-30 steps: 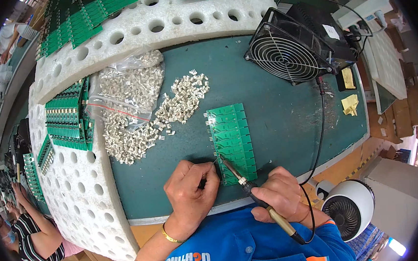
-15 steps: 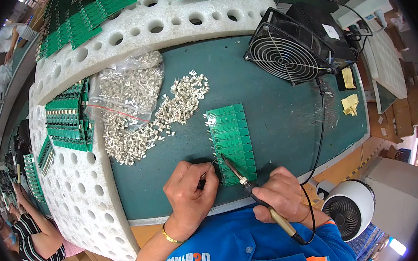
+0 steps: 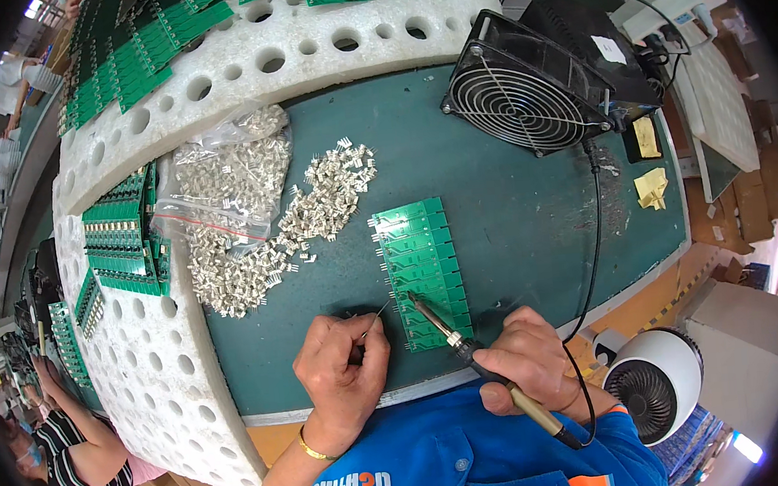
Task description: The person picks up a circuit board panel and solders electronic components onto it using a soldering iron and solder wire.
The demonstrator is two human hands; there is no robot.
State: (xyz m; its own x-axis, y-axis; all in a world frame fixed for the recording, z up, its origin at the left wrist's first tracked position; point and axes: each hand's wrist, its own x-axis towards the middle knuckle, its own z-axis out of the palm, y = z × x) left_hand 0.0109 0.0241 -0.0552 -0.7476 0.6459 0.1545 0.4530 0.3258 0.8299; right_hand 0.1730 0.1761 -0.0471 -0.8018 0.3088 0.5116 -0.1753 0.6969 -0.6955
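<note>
A green circuit board panel point(image 3: 427, 258) lies flat on the bench, white connectors along its left edge. My right hand point(image 3: 530, 355) is wrapped round a soldering iron point(image 3: 456, 340), whose tip rests at the panel's left side, below its middle. Left of the panel, my left hand point(image 3: 342, 361) is closed in a pinch on a thin solder wire point(image 3: 378, 317); the wire points toward the panel's left edge and ends short of the iron's tip. Up and left of the panel, small white connectors point(image 3: 326, 193) lie in a loose heap beside a clear plastic bag point(image 3: 235, 164) full of them.
White foam blocks point(image 3: 156, 362) with round holes border the left and far sides, carrying stacked circuit boards point(image 3: 123, 232). A black fan point(image 3: 524, 95) stands at the far right. The iron's cord point(image 3: 597, 245) runs down the right. A yellow sponge point(image 3: 650, 188) lies near the right edge.
My left hand has drawn back left and slightly down from the panel, taking the solder wire off the iron's tip. The iron has shifted only slightly; the whole view has moved a little.
</note>
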